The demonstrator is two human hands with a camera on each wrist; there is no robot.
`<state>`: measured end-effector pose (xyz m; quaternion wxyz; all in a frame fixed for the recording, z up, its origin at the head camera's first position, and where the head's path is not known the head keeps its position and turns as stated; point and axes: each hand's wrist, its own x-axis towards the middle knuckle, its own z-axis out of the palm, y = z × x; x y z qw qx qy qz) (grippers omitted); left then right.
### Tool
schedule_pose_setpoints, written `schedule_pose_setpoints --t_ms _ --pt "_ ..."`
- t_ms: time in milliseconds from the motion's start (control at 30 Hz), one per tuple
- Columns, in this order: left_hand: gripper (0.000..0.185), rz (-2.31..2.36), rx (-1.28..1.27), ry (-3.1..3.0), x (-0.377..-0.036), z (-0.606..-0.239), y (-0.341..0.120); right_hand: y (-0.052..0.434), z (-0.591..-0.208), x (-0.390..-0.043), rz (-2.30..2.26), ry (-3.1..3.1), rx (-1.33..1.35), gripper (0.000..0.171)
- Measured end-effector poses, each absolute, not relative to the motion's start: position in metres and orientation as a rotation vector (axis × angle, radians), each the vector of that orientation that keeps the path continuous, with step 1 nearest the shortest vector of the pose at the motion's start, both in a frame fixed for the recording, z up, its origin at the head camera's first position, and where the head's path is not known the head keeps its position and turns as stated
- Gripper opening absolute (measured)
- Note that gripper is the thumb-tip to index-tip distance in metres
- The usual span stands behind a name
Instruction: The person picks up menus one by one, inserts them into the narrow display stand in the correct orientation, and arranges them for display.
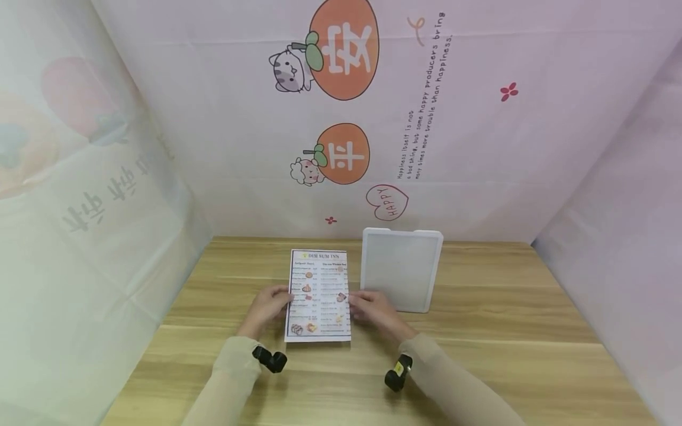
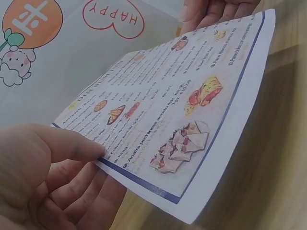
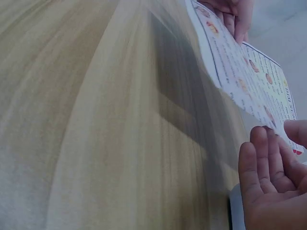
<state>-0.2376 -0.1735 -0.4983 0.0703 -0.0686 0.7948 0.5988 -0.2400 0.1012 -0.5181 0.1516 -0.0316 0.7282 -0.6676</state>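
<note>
A printed paper menu (image 1: 318,302) headed "DIM SUM INN" is held by its two long sides, raised off the wooden tabletop. My left hand (image 1: 269,309) pinches its left edge; in the left wrist view the thumb (image 2: 79,146) lies on the printed face with the fingers beneath. At the opposite edge my right hand (image 1: 375,310) holds the sheet between thumb and fingers. The right wrist view shows these fingers (image 3: 261,163) rather straight, under the sheet's edge. Just beyond the right hand is a white-rimmed, greyish flat panel (image 1: 401,272).
The wooden table (image 1: 506,331) ends at a printed cloth backdrop (image 1: 463,148) behind. Cloth also hangs at the left and right sides. Black wrist-worn devices sit at both cuffs (image 1: 269,359). The menu casts a shadow on the wood.
</note>
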Motion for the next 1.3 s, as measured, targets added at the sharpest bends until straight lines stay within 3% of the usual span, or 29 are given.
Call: schedule_pose_setpoints --t_ms 500,1300 --pt "0.036 1.924 -0.16 2.343 -0.241 -0.486 -0.168 0.101 -0.501 -0.251 -1.967 2.25 -0.038 0.023" --pt "0.032 2.014 -0.063 2.297 -0.251 -0.458 -0.16 0.117 -0.461 -0.261 -1.933 2.463 -0.114 0.025"
